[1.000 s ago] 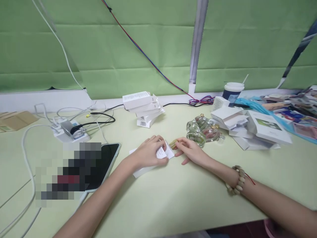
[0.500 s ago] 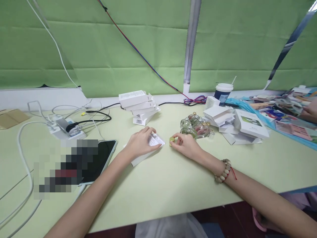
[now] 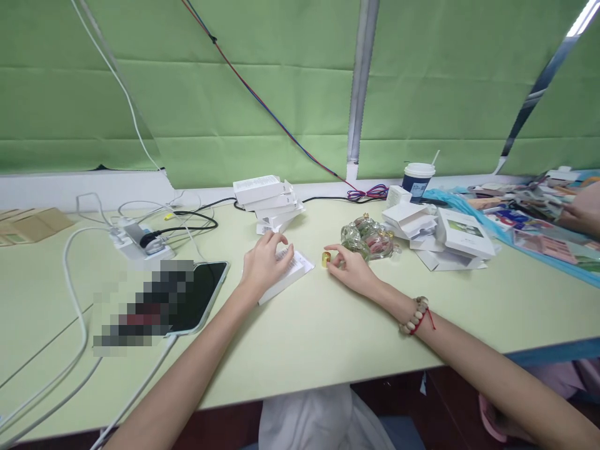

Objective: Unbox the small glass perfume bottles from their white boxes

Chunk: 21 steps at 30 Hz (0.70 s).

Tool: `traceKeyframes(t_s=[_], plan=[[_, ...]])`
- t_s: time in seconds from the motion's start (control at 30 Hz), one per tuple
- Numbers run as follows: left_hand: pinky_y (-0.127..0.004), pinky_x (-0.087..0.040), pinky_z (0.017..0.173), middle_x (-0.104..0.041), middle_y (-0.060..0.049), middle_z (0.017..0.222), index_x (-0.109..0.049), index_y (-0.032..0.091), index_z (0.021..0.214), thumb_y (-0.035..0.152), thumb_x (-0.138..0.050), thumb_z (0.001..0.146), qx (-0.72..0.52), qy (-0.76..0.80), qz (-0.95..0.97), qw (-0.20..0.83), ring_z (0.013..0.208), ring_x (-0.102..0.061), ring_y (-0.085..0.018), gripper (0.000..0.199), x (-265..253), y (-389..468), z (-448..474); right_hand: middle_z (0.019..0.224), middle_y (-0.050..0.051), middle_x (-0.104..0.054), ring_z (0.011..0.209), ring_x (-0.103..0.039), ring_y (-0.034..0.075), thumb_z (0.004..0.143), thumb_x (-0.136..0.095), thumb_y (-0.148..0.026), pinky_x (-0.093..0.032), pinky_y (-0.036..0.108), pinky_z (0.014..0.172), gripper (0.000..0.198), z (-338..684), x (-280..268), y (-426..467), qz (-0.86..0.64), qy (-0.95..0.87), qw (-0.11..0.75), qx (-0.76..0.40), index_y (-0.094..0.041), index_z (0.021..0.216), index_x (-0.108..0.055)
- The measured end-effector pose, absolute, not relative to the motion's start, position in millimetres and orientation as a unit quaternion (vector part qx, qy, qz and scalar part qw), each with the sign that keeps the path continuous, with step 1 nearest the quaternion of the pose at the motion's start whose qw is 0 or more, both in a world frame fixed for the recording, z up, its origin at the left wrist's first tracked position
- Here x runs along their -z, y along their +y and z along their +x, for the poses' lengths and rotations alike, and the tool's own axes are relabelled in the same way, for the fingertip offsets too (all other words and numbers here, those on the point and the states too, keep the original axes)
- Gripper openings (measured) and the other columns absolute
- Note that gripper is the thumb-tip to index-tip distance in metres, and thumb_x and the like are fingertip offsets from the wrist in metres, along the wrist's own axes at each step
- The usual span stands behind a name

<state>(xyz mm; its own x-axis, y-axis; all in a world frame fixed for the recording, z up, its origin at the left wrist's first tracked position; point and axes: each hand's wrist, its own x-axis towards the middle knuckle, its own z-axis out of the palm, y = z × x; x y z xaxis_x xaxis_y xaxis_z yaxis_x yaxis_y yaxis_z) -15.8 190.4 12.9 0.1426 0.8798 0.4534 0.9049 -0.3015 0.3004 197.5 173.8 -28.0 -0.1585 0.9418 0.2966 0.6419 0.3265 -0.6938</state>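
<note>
Left hand [image 3: 265, 265] spread flat on a closed white carton [image 3: 287, 275], right hand [image 3: 350, 270] pinching a gold-capped bottle [image 3: 326, 259], glass bottles [image 3: 370, 236] heaped just behind, stacked cartons [image 3: 269, 202] beyond, tablet [image 3: 199, 296] at left.

One paper cup [image 3: 416, 180] with a straw stands at the back of the desk [image 3: 328, 325]. Left of the cup lies one stack of about five white boxes [image 3: 270, 201]. In front of the cup lie a heap of several opened white boxes [image 3: 440, 236], too jumbled to count, and one cluster of glass bottles [image 3: 370, 237], perhaps three or four. Left of that cluster sit one gold cap [image 3: 325, 259], one flat white box [image 3: 285, 275] and one tablet [image 3: 197, 297]. Two hands rest there, left [image 3: 265, 265] and right [image 3: 351, 272].
</note>
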Motion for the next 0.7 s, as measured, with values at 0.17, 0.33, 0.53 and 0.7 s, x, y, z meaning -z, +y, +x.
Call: traceKeyframes(t_s=[0.17,0.33,0.53,0.7], plan=[[-0.023,-0.032,0.057,-0.059,0.004,0.095,-0.055,0.023,0.083,0.039,-0.043,0.083,0.325,-0.603,-0.728,0.027,0.077,-0.057,-0.009,0.020,-14,187,-16,0.074,-0.003,-0.062,0.050,-0.046,0.007,0.077,-0.052,-0.024,-0.038,0.021,0.056,0.036,197,26,172,-0.535,-0.741,0.350,-0.204,-0.020,0.113,-0.053],[-0.022,-0.035,0.055,-0.061,-0.001,0.085,-0.056,0.019,0.073,0.031,-0.038,0.084,0.396,-0.552,-0.726,0.108,0.078,-0.056,-0.010,0.024,-15,181,-18,0.077,-0.002,-0.061,0.048,-0.046,0.007,0.079,-0.049,-0.026,-0.039,0.022,0.056,0.040,198,22,168,-0.535,-0.739,0.347,-0.218,-0.019,0.118,-0.048],[-0.023,-0.041,0.055,-0.059,-0.003,0.074,-0.054,0.019,0.067,0.016,-0.048,0.073,0.491,-0.315,-0.784,0.214,0.064,-0.053,-0.010,0.010,-21,152,-7,0.080,-0.002,-0.060,0.048,-0.049,0.006,0.081,-0.051,-0.026,-0.040,0.022,0.054,0.036,223,-7,103,-0.571,-0.711,0.372,-0.173,-0.021,0.117,-0.050],[-0.028,-0.044,0.052,-0.056,-0.004,0.072,-0.055,0.022,0.072,0.011,-0.048,0.068,0.540,-0.165,-0.815,0.131,0.064,-0.054,-0.014,0.014,-39,82,-11,0.058,-0.003,-0.053,0.042,-0.046,0.005,0.086,-0.051,-0.026,-0.037,0.017,0.040,0.012,252,-73,7,-0.556,-0.700,0.426,-0.141,-0.024,0.095,-0.058]])
